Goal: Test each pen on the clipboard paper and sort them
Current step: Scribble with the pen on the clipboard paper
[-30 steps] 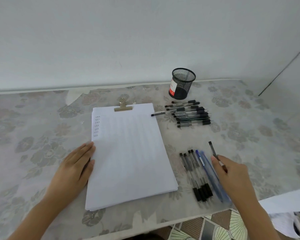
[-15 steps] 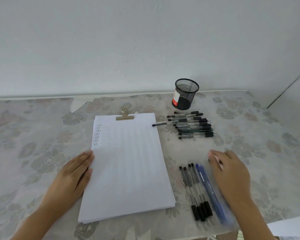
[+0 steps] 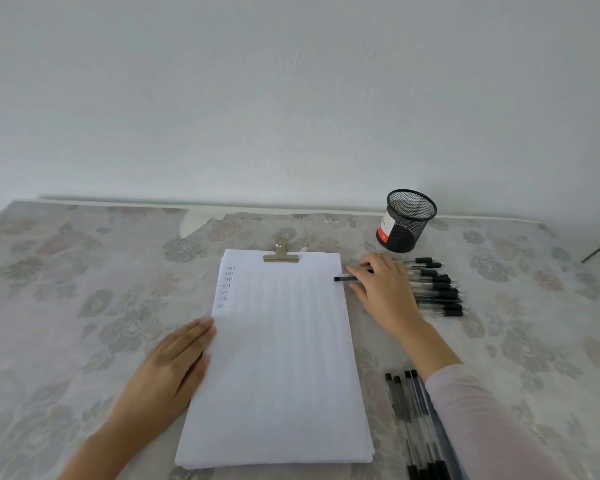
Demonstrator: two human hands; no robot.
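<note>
A clipboard with a thick white paper pad [image 3: 281, 358] lies in the middle of the table, with short handwritten marks [image 3: 226, 287] down its upper left. My left hand [image 3: 174, 365] rests flat on the pad's left edge. My right hand [image 3: 385, 289] is stretched to the pad's upper right corner, thumb and fingers pinched around a loose black-capped pen [image 3: 343, 278] that lies across the pad's edge. Behind that hand lies a row of several black-capped pens [image 3: 440, 289]. A second group of pens [image 3: 406, 410] lies at the near right, partly hidden by my sleeve.
An empty black mesh pen cup [image 3: 407, 221] with a red and white label stands at the back right, near the wall. A metal clip [image 3: 281, 254] holds the pad's top. A flowered cloth [image 3: 84, 289] covers the table.
My right hand left the near pen group, where it held a dark pen, and reached up and left to the loose pen at the pad's corner. The left hand stayed put.
</note>
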